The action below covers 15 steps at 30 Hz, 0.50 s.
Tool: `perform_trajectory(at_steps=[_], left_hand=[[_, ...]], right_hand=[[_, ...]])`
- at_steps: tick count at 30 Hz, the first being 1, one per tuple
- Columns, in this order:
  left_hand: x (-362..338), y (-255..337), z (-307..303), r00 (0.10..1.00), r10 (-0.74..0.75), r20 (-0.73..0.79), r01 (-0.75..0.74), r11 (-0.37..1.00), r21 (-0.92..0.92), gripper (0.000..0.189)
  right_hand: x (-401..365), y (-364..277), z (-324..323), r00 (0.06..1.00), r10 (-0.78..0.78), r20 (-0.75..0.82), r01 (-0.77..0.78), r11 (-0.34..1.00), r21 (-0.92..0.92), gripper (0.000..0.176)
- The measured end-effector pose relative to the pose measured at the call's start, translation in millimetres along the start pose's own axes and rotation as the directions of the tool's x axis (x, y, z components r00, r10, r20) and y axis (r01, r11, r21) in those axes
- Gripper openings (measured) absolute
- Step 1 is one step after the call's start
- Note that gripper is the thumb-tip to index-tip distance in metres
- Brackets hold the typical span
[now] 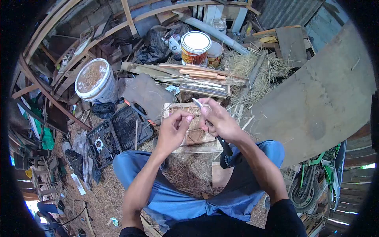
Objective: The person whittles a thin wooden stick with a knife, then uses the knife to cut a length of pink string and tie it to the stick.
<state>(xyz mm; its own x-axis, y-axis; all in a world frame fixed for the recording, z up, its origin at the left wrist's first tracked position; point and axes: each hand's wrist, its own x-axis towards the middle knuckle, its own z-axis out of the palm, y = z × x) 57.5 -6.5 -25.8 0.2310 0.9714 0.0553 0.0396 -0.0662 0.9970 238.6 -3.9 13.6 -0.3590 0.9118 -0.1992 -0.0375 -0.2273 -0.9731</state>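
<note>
My right hand is wrapped around a knife; its short bright blade sticks out past the fingers toward the upper left. A black handle extends below the same hand. Just to the left, my left hand is closed in a pinch, thumb against fingertips. Whatever sits in that pinch is too small to make out. Both hands are raised above a low wooden block or frame between my knees, and a small gap separates them.
Wooden strips and straw lie ahead. A white bucket and an open black tool case are at left. Paint pails stand farther back. A large flat board slants along the right, above a motorcycle wheel.
</note>
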Motion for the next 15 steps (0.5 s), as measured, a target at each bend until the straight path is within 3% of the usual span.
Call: perform_trajectory(at_steps=[2,6,8,9,11,15], left_hand=[[-2,-11,3,0.995,0.097,-0.005,-0.096,0.995,0.039,0.01],[-7,1,3,0.997,0.077,-0.024,-0.074,0.991,0.113,0.013],[-7,5,-1,0.999,-0.05,0.019,0.043,0.963,0.266,0.013],[-6,1,1,0.999,-0.049,0.019,0.042,0.964,0.264,0.013],[-2,-13,6,0.99,0.136,-0.048,-0.128,0.981,0.143,0.008],[-3,-19,2,0.994,0.11,-0.024,-0.106,0.984,0.144,0.009]], right_hand=[[1,1,-1,0.998,0.037,0.049,-0.04,0.998,0.054,0.034],[6,3,-10,0.982,0.145,0.119,-0.152,0.987,0.046,0.029],[6,3,-13,0.975,0.198,0.102,-0.198,0.98,-0.004,0.028],[7,6,-13,0.98,0.183,0.085,-0.183,0.983,-0.003,0.028],[8,10,-14,0.984,0.167,0.063,-0.167,0.986,-0.004,0.029],[8,7,-15,0.988,0.139,-0.067,-0.143,0.987,-0.066,0.029]])
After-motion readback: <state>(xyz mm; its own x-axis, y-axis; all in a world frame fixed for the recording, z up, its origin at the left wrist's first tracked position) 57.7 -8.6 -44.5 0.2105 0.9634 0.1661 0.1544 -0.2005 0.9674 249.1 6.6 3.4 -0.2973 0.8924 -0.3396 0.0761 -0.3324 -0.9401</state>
